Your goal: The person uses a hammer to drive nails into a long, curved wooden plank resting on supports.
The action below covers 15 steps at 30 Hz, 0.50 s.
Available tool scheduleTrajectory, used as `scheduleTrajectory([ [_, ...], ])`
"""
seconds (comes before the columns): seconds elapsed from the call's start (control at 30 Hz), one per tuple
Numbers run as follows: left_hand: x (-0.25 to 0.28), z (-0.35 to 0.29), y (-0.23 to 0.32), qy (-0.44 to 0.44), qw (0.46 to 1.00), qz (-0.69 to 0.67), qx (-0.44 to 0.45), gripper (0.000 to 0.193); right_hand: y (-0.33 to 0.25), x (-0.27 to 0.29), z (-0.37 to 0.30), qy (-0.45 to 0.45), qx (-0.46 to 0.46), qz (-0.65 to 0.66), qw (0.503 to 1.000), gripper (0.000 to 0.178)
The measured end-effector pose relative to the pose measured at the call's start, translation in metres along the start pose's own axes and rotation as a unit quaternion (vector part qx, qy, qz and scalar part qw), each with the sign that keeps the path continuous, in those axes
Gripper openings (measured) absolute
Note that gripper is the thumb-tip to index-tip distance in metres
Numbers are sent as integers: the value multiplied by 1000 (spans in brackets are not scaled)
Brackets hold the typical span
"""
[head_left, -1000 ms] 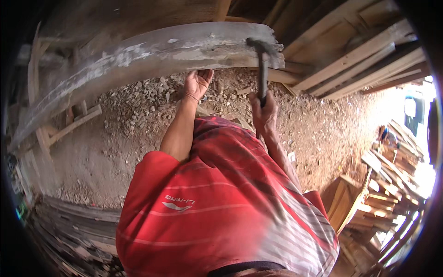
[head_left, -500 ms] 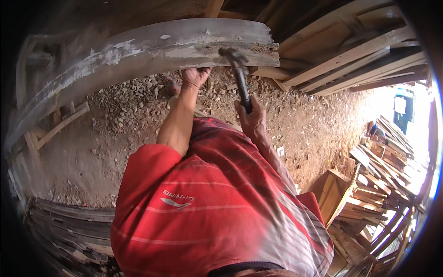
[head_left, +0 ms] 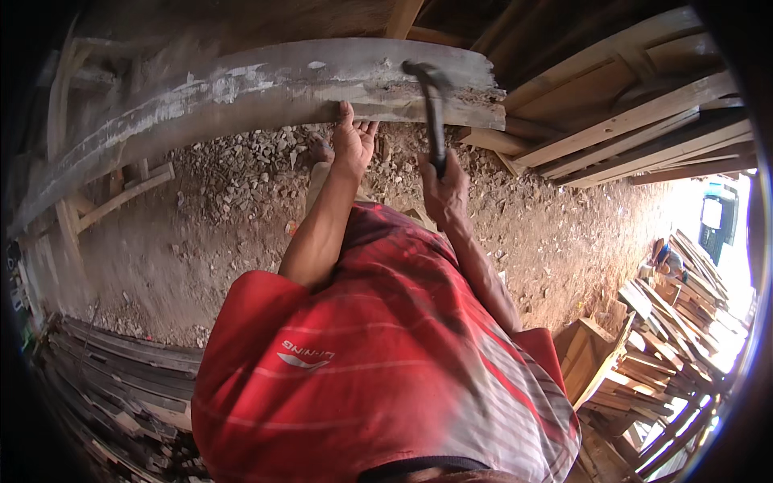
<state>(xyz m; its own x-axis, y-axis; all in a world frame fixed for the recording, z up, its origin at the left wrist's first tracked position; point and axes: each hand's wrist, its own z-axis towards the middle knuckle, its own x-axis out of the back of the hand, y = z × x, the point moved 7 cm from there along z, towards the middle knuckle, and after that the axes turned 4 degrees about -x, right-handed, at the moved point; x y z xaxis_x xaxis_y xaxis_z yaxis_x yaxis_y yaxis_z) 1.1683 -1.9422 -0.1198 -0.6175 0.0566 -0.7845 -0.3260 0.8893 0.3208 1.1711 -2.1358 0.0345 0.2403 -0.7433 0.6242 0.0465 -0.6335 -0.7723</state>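
A long, weathered wooden beam with patches of white paint lies across the far side. Its right end is splintered and broken along the edge. My left hand grips the near edge of this beam, thumb on the side face and fingers reaching underneath, partly hidden. A hammer with a dark handle is held in my right hand, fingers wrapped round the lower grip. The hammer's head is slightly blurred and appears over the beam near its broken end; whether it touches the wood I cannot tell.
Stacked planks and panelled wood lean at the far right. A pile of scrap timber lies at the right, with more boards at the lower left. Rubble covers the ground below the beam. A wooden support stands at the left.
My left thumb has come up from below onto the beam's near side. The hammer and my right hand have shifted slightly right, and the whole view has moved a little.
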Motion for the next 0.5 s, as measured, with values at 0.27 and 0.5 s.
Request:
scheduleTrajectory([
  [0.27,-9,-7,-1,3,999,54,3,65,34,-16,18,-61,-49,-92,993,31],
  [0.5,6,-3,2,-23,998,56,-13,67,-47,35,-7,74,77,99,989,12],
])
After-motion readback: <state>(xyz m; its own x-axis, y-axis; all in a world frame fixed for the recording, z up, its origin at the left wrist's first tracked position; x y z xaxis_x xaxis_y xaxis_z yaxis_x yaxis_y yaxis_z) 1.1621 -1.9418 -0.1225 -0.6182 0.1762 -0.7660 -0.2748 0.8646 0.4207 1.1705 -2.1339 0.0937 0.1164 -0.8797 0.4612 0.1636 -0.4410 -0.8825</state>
